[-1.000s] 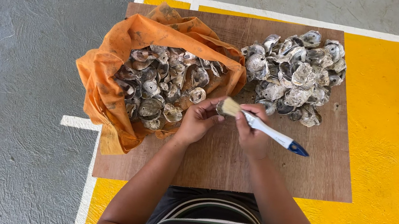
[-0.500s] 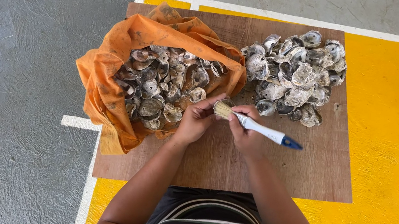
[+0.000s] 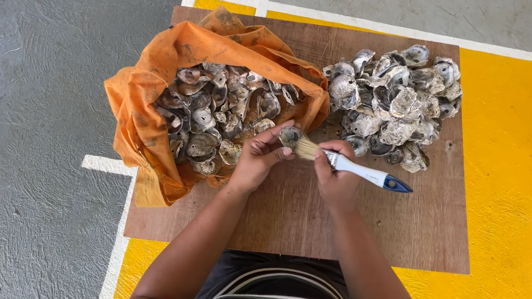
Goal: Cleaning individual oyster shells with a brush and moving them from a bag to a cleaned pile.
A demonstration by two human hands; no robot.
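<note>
While the left hand (image 3: 257, 159) pinches a small grey rough shell (image 3: 290, 136), likely hard and brittle-edged, the right hand (image 3: 335, 177) grips a white-handled bristle brush (image 3: 354, 169).

Sack (image 3: 144, 117) left, shell pile (image 3: 392, 105) right, on board (image 3: 409, 227)

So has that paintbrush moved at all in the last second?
Yes. The paintbrush in the right hand has dropped at its bristle end and now lies flatter, closer to level with the wooden board's near edge. Its bristles meet the shell held by the left hand.
</note>
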